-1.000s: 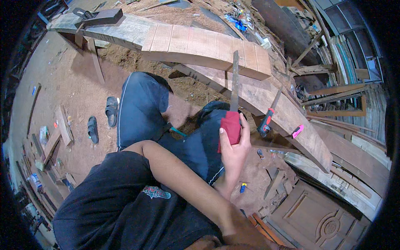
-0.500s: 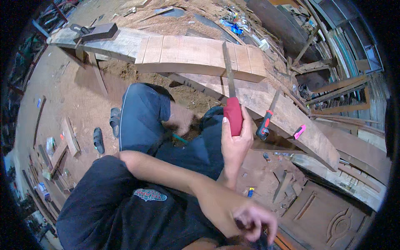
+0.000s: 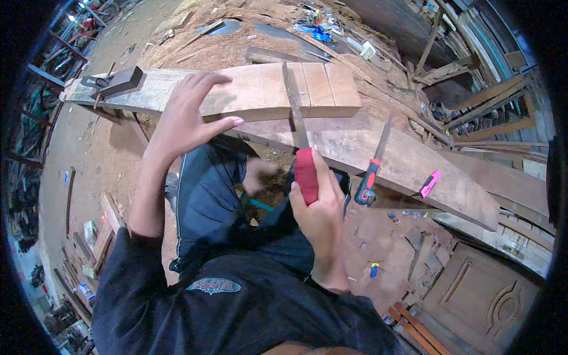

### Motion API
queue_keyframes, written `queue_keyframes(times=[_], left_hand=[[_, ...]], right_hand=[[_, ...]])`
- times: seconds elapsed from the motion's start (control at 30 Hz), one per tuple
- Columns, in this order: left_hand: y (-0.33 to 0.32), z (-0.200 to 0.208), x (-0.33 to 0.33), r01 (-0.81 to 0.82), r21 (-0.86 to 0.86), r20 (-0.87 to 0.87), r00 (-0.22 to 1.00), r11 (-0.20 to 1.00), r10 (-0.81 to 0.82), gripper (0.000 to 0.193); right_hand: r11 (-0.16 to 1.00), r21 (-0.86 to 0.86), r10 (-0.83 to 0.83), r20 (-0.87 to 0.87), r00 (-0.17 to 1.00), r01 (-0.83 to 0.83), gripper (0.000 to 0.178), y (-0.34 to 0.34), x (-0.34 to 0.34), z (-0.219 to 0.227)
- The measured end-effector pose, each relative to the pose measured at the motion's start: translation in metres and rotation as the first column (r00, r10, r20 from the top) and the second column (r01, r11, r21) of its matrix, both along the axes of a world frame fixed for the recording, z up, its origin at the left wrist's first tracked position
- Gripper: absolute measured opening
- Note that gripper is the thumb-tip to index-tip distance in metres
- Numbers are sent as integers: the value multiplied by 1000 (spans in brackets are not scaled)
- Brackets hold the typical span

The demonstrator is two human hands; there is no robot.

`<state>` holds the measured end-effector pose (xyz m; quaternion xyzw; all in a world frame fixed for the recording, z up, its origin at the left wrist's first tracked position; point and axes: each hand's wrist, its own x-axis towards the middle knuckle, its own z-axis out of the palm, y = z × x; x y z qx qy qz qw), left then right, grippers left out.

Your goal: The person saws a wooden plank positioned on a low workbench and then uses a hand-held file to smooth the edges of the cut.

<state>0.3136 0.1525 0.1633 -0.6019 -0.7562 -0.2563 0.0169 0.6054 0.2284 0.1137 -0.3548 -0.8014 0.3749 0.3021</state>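
A hand saw with a red handle (image 3: 307,177) is in my right hand (image 3: 319,216), fingers wrapped round the grip. Its narrow toothed blade (image 3: 292,94) lies across the curved wooden block (image 3: 254,89), whose top carries several crosswise lines at the right. My left hand (image 3: 186,115) is open over the left part of the block, thumb spread away from the fingers; whether it presses on the wood I cannot tell. Beneath the block runs a thick plank bench (image 3: 408,160). Farther right on it lies a second saw with a red and black handle (image 3: 368,180).
A pink-handled object (image 3: 430,183) sits toward the bench's right end. At its left end rests a dark wooden hand plane (image 3: 120,81). Sawdust and scraps cover the ground beyond. A carved wooden panel (image 3: 473,296) lies at the lower right.
My left hand has swung from the lower right, across my body, up to the block's left part. The saw stays in my right hand, its blade still across the block.
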Motion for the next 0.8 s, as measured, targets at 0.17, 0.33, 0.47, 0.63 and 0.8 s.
queue_keyframes(times=[0.17, 0.33, 0.47, 0.63, 0.8], left_hand=[[39, -44, -29, -16, -187, -262, 965, 982, -34, 133], [57, -56, -27, 8, -204, -150, 988, 979, -39, 115], [53, -63, -33, 69, -120, -101, 992, 990, -81, 109], [29, -67, -31, 128, -83, -41, 990, 988, -132, 112], [37, -61, -27, 173, -103, -23, 984, 980, -176, 117]], right_hand=[[998, 41, 42, 60, 997, -44, 70, -3, 14, 18], [995, 87, -65, 206, 976, 48, 71, -14, 29, 28], [997, 55, -63, 233, 970, 52, 69, -27, 35, 25], [997, 72, -47, 265, 963, 29, 66, -46, 24, 30], [986, 122, -135, 225, 965, 109, 67, -48, -2, 25]])
